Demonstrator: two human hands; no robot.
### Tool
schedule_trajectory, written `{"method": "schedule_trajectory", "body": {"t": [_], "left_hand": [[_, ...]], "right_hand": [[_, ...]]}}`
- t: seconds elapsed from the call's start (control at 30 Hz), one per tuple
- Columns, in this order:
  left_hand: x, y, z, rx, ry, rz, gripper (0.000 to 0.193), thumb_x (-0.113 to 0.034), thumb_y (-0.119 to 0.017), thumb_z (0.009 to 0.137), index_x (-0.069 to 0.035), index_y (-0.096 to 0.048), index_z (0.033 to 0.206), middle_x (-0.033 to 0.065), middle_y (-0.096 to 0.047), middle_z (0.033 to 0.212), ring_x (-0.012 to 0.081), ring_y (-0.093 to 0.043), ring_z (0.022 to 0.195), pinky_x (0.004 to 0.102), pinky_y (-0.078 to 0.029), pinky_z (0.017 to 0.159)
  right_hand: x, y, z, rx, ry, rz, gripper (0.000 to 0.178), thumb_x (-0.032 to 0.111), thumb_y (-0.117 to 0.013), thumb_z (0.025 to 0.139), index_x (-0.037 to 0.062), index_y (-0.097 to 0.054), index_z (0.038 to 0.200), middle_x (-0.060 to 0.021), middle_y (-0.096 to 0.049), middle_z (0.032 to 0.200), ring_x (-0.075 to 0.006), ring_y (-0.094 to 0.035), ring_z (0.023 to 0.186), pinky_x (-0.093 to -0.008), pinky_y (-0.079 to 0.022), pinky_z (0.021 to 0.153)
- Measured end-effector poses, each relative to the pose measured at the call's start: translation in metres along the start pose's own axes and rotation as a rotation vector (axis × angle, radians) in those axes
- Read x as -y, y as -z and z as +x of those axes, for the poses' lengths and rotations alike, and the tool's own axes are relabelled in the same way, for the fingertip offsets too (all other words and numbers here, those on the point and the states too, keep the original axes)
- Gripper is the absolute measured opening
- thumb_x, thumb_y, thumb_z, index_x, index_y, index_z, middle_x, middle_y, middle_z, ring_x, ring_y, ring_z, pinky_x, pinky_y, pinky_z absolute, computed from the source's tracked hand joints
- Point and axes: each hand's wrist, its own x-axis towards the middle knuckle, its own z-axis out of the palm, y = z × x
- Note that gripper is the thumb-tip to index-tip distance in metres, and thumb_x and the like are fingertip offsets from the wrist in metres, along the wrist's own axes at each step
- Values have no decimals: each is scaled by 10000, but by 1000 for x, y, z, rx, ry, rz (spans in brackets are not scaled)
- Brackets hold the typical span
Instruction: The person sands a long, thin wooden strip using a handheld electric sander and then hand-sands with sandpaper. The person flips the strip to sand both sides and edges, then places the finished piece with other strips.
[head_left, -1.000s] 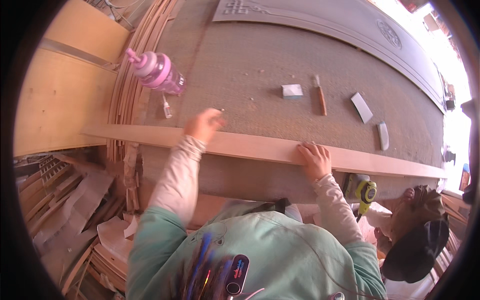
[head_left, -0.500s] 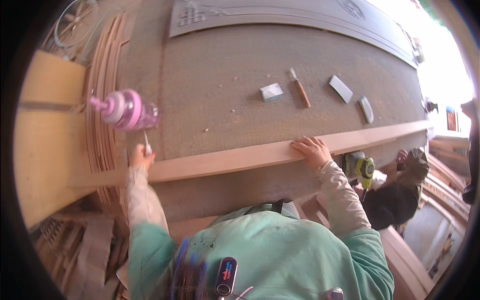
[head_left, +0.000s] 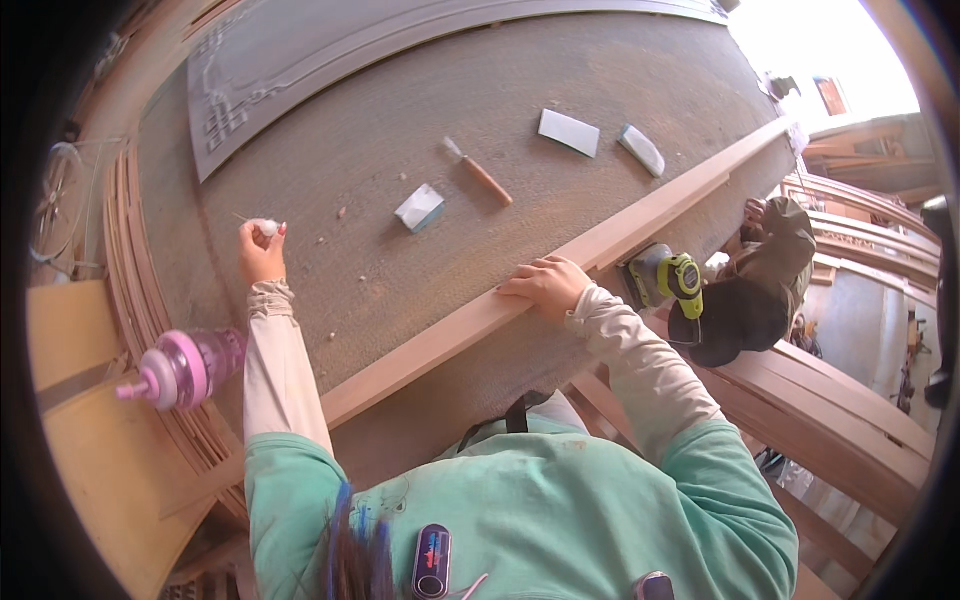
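A long, pale reddish wooden strip [head_left: 420, 366] runs slantwise across the near side of the workbench. My right hand [head_left: 552, 284] lies on top of it, palm down with fingers stretched over its edge. My left hand [head_left: 262, 258] is raised over the left part of the bench, fingertips pinched on a small white wad [head_left: 268, 228]. A thin strand sticks out beside those fingers; what the wad is made of is unclear. Nearest to my left forearm is a pink bottle [head_left: 188, 370]. A green and black power tool [head_left: 668, 278] sits beside the strip, right of my right hand.
On the bench [head_left: 330, 200] lie a wooden-handled tool [head_left: 485, 182] with a pale blade and several white-faced blocks [head_left: 420, 208]. A grey carved panel [head_left: 300, 85] spans the far side. Timber strips [head_left: 140, 270] flank the left edge. Someone in dark clothing [head_left: 785, 245] is close at right.
My left hand has moved away from the bottle, farther out over the bench, still pinching the white wad. The right hand stays on the strip. The whole view has turned.
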Motion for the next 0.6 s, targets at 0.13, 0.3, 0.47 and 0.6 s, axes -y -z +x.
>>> {"method": "schedule_trajectory", "body": {"t": [0.13,0.3,0.47,0.6], "left_hand": [[32,-3,4,49,66,94,376,-96,-813,820,-55,-563,1098,59,-675,966,142,-663,883,292,-540,799],[28,10,-7,-3,56,50,533,-144,-824,816,-24,-529,1244,144,-638,1148,219,-644,1055,349,-518,932],[-104,65,-70,508,56,342,744,-333,-836,779,-11,-498,1359,178,-552,1375,292,-505,1304,429,-404,1091],[-156,113,-150,1074,4,387,938,-493,-857,657,-30,-498,1390,202,-530,1408,367,-483,1332,451,-397,1110]], "right_hand": [[-1,2,4,-28,4,27,393,237,-717,792,231,-672,1182,-9,-685,1083,-234,-657,1058,-392,-529,894],[0,4,10,37,-12,42,405,187,-701,777,215,-659,1179,-8,-675,1099,-244,-650,1059,-403,-530,887],[-4,5,11,41,3,74,373,231,-709,784,200,-665,1153,-17,-677,1068,-249,-654,1047,-398,-537,871],[-6,13,20,119,-11,101,416,424,-749,807,191,-677,1144,-48,-687,1065,-272,-661,1046,-399,-541,888]]}}
